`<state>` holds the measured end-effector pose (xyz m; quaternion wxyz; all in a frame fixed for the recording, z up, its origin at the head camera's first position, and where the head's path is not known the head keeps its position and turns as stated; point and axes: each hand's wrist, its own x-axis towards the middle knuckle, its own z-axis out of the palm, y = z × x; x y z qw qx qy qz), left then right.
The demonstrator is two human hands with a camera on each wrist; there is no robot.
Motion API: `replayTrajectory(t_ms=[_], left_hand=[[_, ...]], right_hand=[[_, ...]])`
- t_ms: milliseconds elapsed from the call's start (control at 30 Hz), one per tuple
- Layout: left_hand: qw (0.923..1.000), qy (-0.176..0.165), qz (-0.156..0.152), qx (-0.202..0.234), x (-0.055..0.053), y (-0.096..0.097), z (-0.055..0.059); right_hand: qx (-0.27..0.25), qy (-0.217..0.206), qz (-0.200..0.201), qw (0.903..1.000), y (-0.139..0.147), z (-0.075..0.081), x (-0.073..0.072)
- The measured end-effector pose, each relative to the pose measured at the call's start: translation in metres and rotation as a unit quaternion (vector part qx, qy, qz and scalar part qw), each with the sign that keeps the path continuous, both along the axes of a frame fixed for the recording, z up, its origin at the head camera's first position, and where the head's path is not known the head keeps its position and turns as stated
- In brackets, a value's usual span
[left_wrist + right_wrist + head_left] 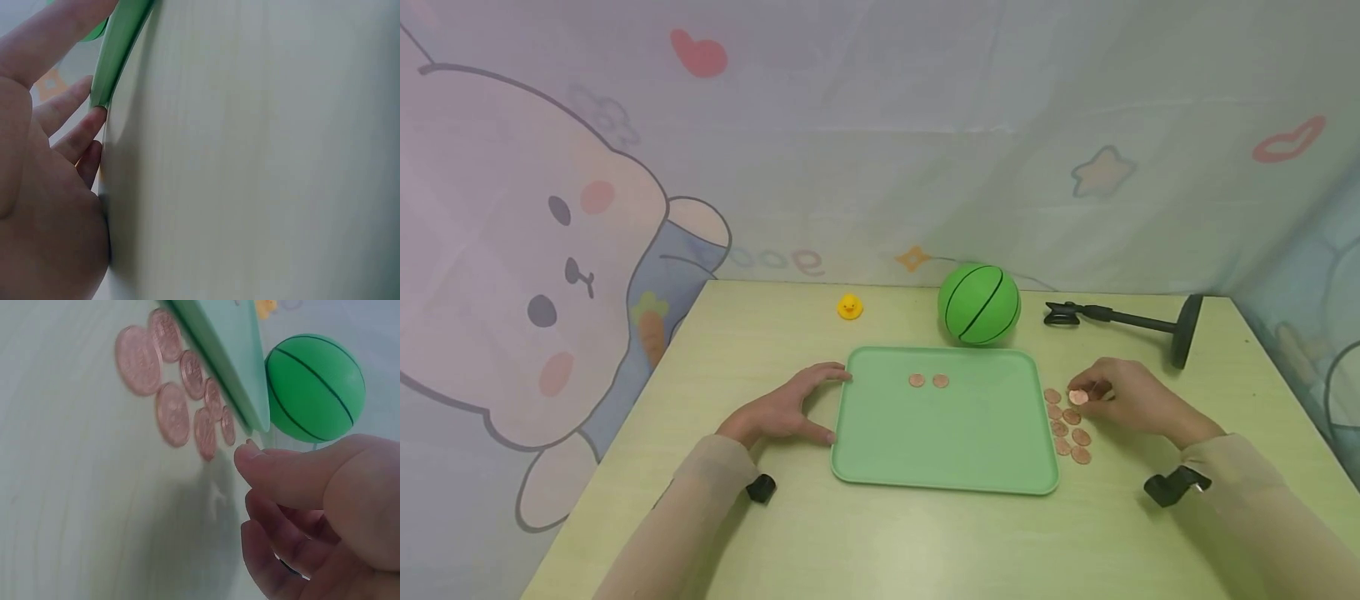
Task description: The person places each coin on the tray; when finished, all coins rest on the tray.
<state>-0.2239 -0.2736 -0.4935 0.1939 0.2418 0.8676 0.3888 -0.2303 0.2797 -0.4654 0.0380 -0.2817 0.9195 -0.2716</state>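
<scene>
A light green tray (943,450) lies on the table, two copper coins (928,381) side by side in its far half. My left hand (782,408) rests at the tray's left rim, fingers and thumb spread, fingertips touching the edge. Off the tray's right side, my right hand (1123,396) pinches one copper coin (1078,397) between thumb and index finger. Just below that hand, several more copper coins (1081,455) lie loosely grouped on the table along the tray's right edge. The right wrist view shows these loose coins (172,414) flat on the tabletop; the pinched one is mostly hidden there.
Behind the tray sits a green ball (979,304) with black lines, close to the far rim. A yellow toy duck (850,307) stands at the back left. A black stand (1138,323) lies on its side at the back right. A printed cloth (880,150) hangs behind the table.
</scene>
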Motion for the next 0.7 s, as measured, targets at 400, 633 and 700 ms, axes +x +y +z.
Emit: replayTrajectory(t_ms=[400, 633, 700], left_hand=[[1.0, 0.003, 0.0, -0.004, 0.0, 0.0, -0.002], [1.0, 0.004, 0.001, -0.005, -0.001, 0.0, -0.001], [1.0, 0.003, 0.002, -0.005, -0.001, 0.0, -0.001]], right_hand=[[-0.027, -0.013, 0.008, 0.9995, -0.034, 0.004, -0.008], [-0.036, -0.013, 0.026, 0.9989, -0.057, 0.006, -0.014], [-0.029, -0.016, 0.029, 0.999, -0.064, 0.006, -0.016]])
